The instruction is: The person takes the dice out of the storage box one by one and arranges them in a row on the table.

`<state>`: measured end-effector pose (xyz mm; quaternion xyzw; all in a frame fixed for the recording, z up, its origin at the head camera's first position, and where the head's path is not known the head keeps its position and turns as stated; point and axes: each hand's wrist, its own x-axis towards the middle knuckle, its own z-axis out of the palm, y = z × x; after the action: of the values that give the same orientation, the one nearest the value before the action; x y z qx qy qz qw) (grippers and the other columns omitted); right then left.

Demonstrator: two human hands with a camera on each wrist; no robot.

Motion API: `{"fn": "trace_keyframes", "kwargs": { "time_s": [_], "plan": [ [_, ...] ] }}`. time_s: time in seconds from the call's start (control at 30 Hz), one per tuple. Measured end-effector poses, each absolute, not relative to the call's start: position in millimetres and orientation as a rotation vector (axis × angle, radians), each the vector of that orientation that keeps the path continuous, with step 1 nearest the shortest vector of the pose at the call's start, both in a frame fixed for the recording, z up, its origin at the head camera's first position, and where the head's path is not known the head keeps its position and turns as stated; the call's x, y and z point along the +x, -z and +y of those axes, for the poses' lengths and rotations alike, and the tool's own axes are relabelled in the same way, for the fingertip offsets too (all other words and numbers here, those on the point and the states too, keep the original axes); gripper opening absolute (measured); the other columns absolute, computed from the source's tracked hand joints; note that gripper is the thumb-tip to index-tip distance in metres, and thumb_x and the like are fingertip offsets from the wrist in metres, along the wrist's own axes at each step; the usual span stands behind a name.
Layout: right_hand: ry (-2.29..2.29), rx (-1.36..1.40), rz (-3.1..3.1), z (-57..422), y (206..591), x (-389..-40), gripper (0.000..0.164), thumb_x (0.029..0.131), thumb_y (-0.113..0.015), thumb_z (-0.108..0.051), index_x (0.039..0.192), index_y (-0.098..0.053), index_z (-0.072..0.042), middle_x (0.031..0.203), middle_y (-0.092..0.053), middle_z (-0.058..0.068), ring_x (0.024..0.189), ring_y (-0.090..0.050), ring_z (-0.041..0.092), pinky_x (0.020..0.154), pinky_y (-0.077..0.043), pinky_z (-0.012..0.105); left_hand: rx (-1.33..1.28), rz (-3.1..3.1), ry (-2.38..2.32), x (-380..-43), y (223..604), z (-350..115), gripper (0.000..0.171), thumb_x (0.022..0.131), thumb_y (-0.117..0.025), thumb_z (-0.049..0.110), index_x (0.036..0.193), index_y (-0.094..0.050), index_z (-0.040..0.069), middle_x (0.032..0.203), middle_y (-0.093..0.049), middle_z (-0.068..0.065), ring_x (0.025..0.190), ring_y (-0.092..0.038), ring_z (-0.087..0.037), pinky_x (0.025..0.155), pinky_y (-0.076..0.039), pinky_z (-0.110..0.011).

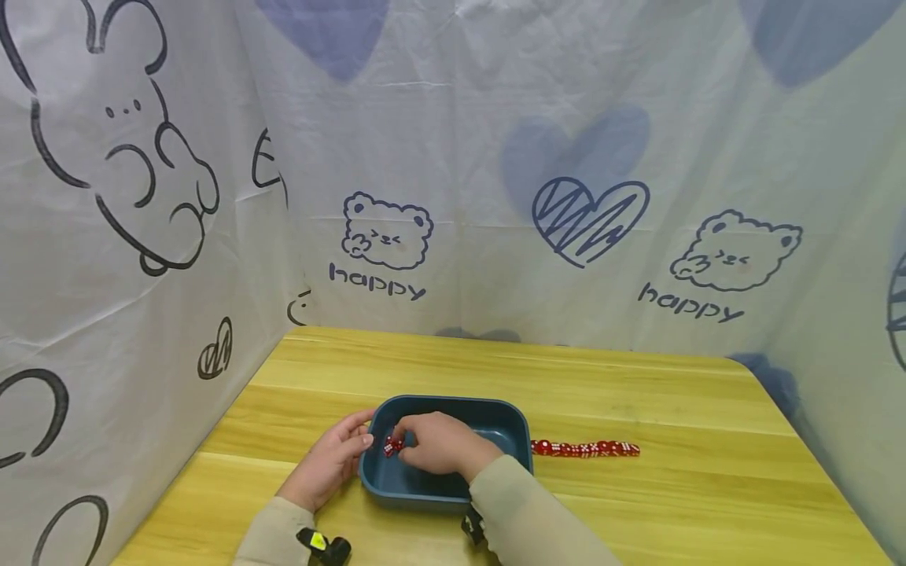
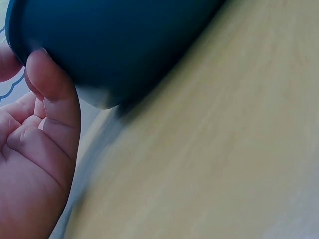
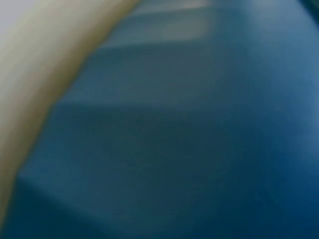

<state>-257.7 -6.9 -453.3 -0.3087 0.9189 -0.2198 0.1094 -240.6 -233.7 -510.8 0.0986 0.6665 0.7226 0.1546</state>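
Nearest the camera in the head view are two beige sleeves, each with a small black wrist device at the cuff. From the left sleeve the left hand [image 1: 327, 464] lies on the table [image 1: 708, 487], its fingers curved against the outer left wall of the blue tray [image 1: 520, 428]; the left wrist view shows the thumb [image 2: 55, 94] pressed to the tray's rounded corner [image 2: 114, 45], with the rest of the hand loosely curled beside it. The tray sits near the front edge of the table, a little left of centre, a rounded rectangle with a dark blue floor.

The right hand [image 1: 439, 444] reaches down inside the tray, over its left part, and its fingertips pinch a red die [image 1: 390, 447] with white pips close to the tray's left wall. The die is just beside the fingertips of the left hand, with the tray wall between them. The right wrist view is blurred and shows only the tray's blue floor [image 3: 199, 139] and a pale wedge at the left edge.

Right of the tray, touching or almost touching its right wall, a row of red dice [image 1: 586, 449] lies end to end on the table, running rightward in one straight line. Behind and to both sides hangs a white curtain [image 1: 453, 157] printed with bears, hearts and the word "happy".
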Motion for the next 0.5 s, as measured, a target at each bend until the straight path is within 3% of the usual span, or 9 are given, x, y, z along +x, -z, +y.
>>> {"fn": "trace_keyframes", "kwargs": {
  "time_s": [0.23, 0.5],
  "plan": [
    [0.613, -0.879, 2.69, -6, 459, -261, 0.026, 0.092, -0.069, -0.025, 0.118, -0.071, -0.024, 0.103, -0.067, -0.011, 0.083, -0.055, 0.008, 0.079, -0.049, 0.03, 0.279, 1.907, -2.077, -241, 512, -234, 0.058, 0.105, -0.051, 0.012, 0.155, -0.027, -0.003, 0.117, -0.053, -0.02, 0.097, -0.062, -0.022, 0.079, -0.057, -0.032],
    [0.609, -0.835, 2.694, -6, 464, -265, 0.034, 0.091, -0.07, -0.025, 0.125, -0.067, -0.025, 0.11, -0.067, -0.009, 0.089, -0.056, 0.009, 0.084, -0.049, 0.033, 0.292, 1.902, -2.071, -240, 511, -234, 0.057, 0.106, -0.049, 0.011, 0.156, -0.026, -0.003, 0.118, -0.053, -0.02, 0.1, -0.062, -0.023, 0.083, -0.057, -0.034]
  ]
}}
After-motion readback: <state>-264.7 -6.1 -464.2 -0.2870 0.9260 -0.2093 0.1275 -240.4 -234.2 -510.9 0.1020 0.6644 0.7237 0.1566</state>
